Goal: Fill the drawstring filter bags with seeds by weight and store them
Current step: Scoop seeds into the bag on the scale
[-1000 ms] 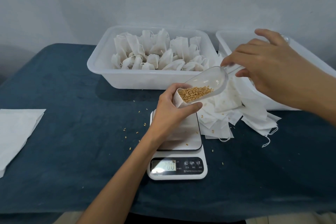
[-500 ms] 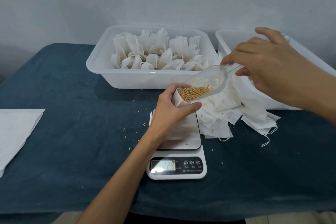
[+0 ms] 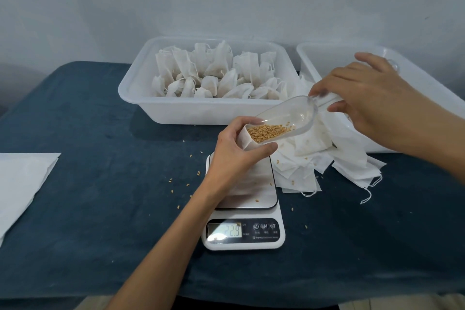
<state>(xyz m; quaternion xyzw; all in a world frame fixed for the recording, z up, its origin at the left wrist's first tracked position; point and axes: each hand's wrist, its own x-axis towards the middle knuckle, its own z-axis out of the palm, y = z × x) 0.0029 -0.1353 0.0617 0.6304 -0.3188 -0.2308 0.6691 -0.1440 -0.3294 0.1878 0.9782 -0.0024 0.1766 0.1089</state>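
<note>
While the dark cloth-covered table [image 3: 88,209] is carrying everything, the white tub [image 3: 141,88] at the back is holding filled bags. In front, the scale [image 3: 243,234] is reading what looks like 22.9. Over its platform, the left hand [image 3: 236,156] is gripping the open filter bag [image 3: 245,137] just under its mouth. The right hand [image 3: 372,103] is pinching the handle of the clear scoop [image 3: 289,114], tipping seeds [image 3: 268,132] in. The bag is likely behaving soft, light and floppy, so holding near the rim is probably keeping it open.
</note>
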